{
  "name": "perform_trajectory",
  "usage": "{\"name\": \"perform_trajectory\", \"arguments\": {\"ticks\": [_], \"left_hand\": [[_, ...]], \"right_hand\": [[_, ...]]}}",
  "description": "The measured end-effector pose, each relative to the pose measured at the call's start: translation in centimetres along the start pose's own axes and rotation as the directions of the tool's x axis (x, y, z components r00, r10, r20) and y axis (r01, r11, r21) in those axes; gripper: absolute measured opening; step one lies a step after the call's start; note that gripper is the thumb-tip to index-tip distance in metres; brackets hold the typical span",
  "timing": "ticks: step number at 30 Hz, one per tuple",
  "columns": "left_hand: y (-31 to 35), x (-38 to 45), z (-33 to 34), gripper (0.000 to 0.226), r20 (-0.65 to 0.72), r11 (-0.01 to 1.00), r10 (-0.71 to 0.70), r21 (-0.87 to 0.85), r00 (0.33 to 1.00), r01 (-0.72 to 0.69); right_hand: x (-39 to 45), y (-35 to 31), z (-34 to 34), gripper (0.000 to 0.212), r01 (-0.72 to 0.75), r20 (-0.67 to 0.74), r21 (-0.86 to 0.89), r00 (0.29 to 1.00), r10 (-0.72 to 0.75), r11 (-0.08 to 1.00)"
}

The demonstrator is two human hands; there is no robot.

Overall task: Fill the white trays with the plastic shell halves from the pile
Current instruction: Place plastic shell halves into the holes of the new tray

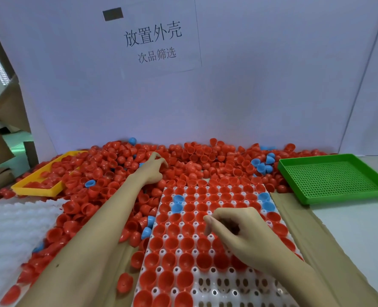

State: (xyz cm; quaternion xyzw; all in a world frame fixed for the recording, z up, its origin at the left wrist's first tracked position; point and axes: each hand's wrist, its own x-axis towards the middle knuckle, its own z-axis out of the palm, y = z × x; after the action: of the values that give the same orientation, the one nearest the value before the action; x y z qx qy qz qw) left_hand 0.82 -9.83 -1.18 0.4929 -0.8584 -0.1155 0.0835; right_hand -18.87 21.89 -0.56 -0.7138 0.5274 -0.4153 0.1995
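At the far left, a yellow tray (37, 189) sat half buried in the pile (194, 158) of red and blue shell halves. The person's left hand (153, 168) reached into it, fingers curled; its grasp could not be made out. The right hand (239, 229) hovered, loosely curled, apparently empty, over the mostly filled white tray (217, 286). Its sleeveless wrist risked knocking seated shells loose. A green tray (336, 178) lay rightmost.
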Motion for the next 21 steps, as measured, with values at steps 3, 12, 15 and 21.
{"name": "perform_trajectory", "arguments": {"ticks": [3, 12, 15, 21], "left_hand": [[-0.4, -0.4, -0.1, 0.033, -0.075, 1.0, 0.013, 0.011, 0.997, -0.012], [-1.2, -3.9, -0.9, 0.028, -0.191, 0.989, 0.068, 0.14, 0.979, -0.041], [-1.5, -5.5, -0.5, 0.037, -0.346, 0.993, 0.082, 0.113, 0.935, -0.045], [0.8, -9.4, 0.3, 0.051, -0.573, 0.98, -0.014, -0.17, 0.819, -0.102]], "right_hand": [[-0.1, -0.1, 0.1, 0.034, -0.001, 0.012, 0.006, 1.0, 0.001, 1.0], [0.0, -0.1, 0.1, 0.037, -0.023, 0.014, -0.01, 1.0, 0.023, 1.0], [0.0, 0.0, 0.1, 0.036, -0.017, 0.005, -0.016, 1.0, 0.017, 1.0], [0.1, 0.2, -0.1, 0.033, -0.015, -0.031, -0.008, 0.999, 0.015, 1.0]]}}
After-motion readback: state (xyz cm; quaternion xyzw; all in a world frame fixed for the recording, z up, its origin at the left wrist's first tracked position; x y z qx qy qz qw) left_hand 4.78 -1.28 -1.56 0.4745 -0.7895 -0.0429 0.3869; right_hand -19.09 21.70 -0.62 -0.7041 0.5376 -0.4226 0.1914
